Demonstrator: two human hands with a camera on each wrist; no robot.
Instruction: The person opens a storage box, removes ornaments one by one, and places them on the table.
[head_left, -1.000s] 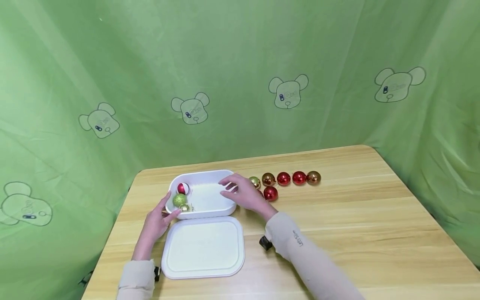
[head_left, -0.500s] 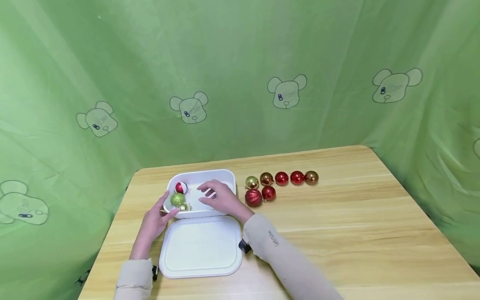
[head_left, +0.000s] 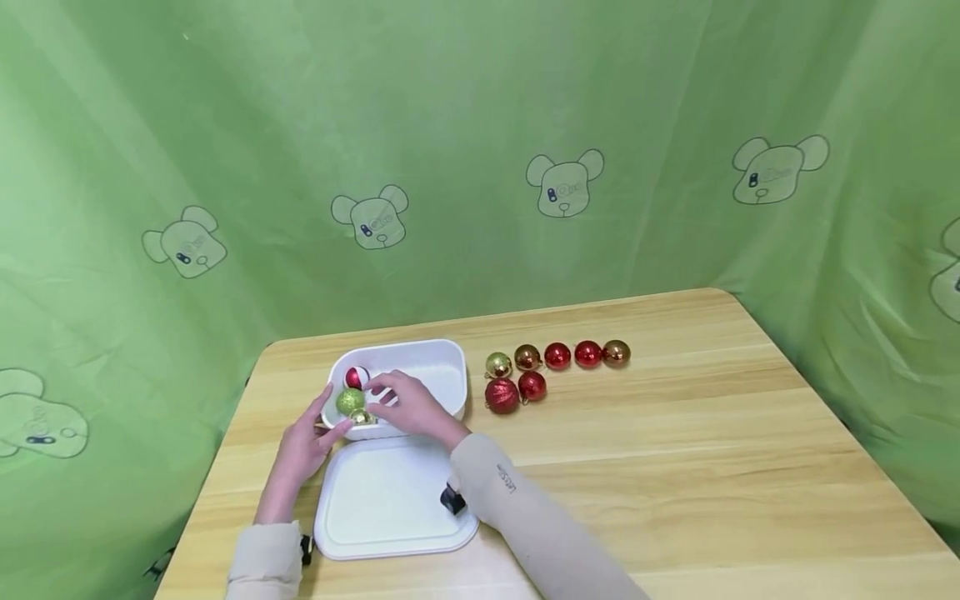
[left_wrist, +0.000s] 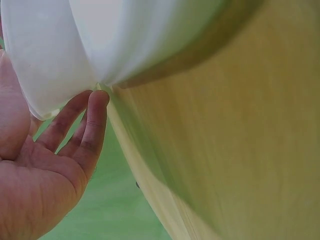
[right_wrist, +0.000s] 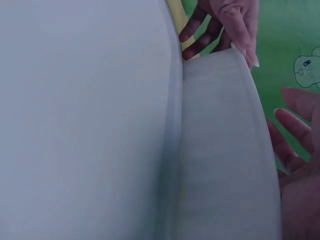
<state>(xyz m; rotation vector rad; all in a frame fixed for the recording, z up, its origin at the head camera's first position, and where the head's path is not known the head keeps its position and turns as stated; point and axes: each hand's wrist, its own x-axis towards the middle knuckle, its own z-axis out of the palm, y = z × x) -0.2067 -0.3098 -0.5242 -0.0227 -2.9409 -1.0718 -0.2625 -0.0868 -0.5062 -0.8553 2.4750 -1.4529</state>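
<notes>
A white box (head_left: 446,379) stands at the left of the table. Inside its left end lie a red-and-white ball (head_left: 357,378), a glittery green Christmas bauble (head_left: 350,402) and a shiny gold bauble (head_left: 363,417). My left hand (head_left: 298,452) grips the box's near left corner, thumb at the rim and fingers along the outside. My right hand (head_left: 412,407) reaches over the front wall into the box, its fingers loosely bent and their tips close to the green and gold baubles. Nothing shows between those fingers. In the right wrist view, the box wall (right_wrist: 225,145) hides the baubles.
A white lid (head_left: 390,500) lies flat in front of the box, partly under my right forearm. Right of the box, a row of gold, brown-gold and red baubles (head_left: 557,356) sits on the wooden table (head_left: 675,450). Two red baubles (head_left: 502,396) lie before it.
My right hand has moved left across the box, from its right wall to the baubles at the left end. My left hand stays at the corner. The head view has shifted slightly.
</notes>
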